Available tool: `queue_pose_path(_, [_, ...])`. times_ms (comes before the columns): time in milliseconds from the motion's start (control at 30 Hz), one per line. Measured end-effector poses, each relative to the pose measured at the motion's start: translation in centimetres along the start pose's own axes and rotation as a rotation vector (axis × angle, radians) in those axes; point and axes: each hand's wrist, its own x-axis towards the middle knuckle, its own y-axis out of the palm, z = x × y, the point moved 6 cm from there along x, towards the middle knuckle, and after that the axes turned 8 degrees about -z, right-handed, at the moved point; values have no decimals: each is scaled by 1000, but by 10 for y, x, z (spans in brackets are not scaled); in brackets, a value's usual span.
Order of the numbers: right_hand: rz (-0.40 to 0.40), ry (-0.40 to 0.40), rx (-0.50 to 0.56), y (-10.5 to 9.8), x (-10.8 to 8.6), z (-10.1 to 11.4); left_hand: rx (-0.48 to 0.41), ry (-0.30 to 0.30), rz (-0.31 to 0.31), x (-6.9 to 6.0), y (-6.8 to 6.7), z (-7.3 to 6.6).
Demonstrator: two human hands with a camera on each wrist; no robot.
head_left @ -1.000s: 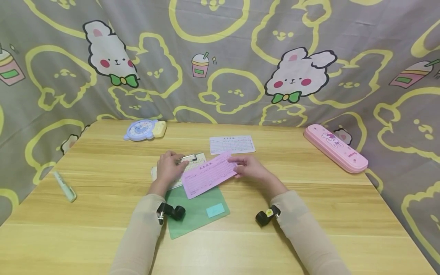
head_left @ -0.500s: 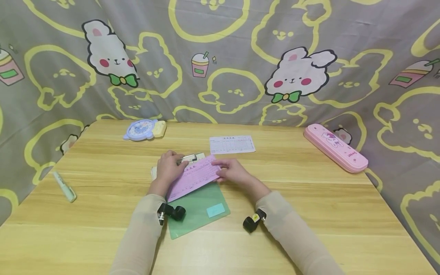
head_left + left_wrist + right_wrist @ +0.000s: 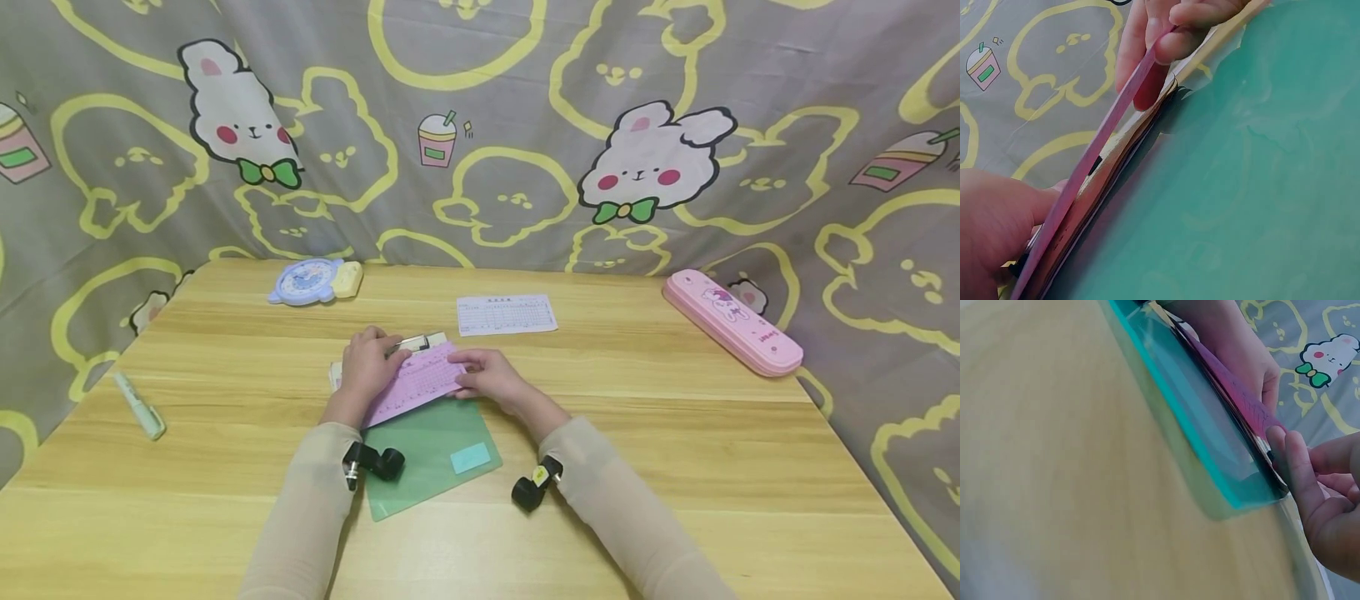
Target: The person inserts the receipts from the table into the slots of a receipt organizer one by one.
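A green clipboard lies at an angle on the table, with a metal clip at its far edge. My left hand holds the board by the clip, thumb over it; its other fingers are partly hidden. Pale yellow printed paper shows around that hand. Across the upper board lies a pink printed slip, tilted. My right hand pinches the slip's right end between thumb and fingers. In the right wrist view the pink slip stands slightly above the papers on the board.
A white printed slip lies behind the clipboard. A blue toy-like clock with a yellow part stands back left, a pink pencil case back right. A pale green pen lies left. A small blue label sits on the board.
My right hand has carried the pink slip leftward over the clipboard, its left part now passing behind or beneath my left hand. The left hand has stayed at the clip.
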Motion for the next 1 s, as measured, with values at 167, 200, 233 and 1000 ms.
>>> queue_pose_path(167, [-2, 9, -4, 3, 2, -2, 3, -12, 12, 0, 0, 0])
queue_pose_path(200, [-4, 13, -6, 4, 2, -2, 4, -16, 16, 0, 0, 0])
queue_pose_path(233, [-7, 15, -12, 4, 3, -2, 4, -18, 18, 0, 0, 0])
queue_pose_path(1000, [21, 62, -68, 5, 10, 0, 96, 51, 49, 2, 6, 0])
